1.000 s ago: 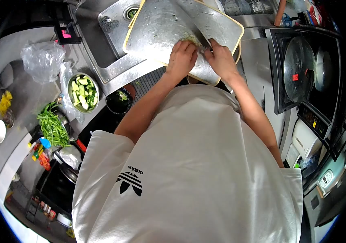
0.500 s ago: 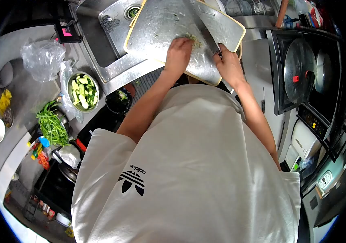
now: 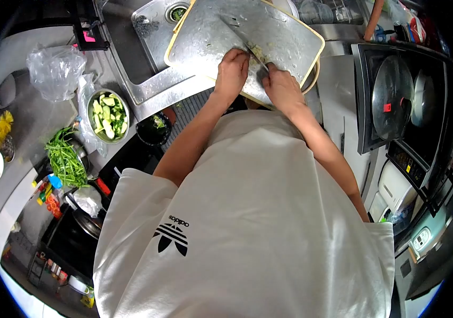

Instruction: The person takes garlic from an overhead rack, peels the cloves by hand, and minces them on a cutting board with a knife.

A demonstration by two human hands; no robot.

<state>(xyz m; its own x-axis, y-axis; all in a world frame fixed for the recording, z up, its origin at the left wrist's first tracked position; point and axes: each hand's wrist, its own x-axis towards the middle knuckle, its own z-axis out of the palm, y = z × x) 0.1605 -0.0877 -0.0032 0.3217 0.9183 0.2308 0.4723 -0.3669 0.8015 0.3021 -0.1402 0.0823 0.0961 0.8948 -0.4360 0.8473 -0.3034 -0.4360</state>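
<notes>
My right hand [image 3: 284,87] is closed round the handle of a kitchen knife [image 3: 243,41]. Its blade stands almost edge-on over a metal cutting board [image 3: 200,40] with a yellow rim. Small pale chopped bits [image 3: 259,52], too fine to name, lie on the board against the blade. My left hand [image 3: 232,74] rests on the board left of the knife, its fingers curled and together near the blade. Whatever may be under those fingertips is hidden.
The board overlaps a steel sink [image 3: 149,53]. To the left are a bowl of cut green vegetable pieces [image 3: 109,114], a heap of green strips [image 3: 67,159], a plastic bag [image 3: 57,71] and a small black bowl [image 3: 153,130]. A glass lid [image 3: 392,93] stands at right.
My right hand has moved left, closer to my left hand. The knife has turned from showing its broad side to nearly edge-on, and its blade now meets the chopped bits.
</notes>
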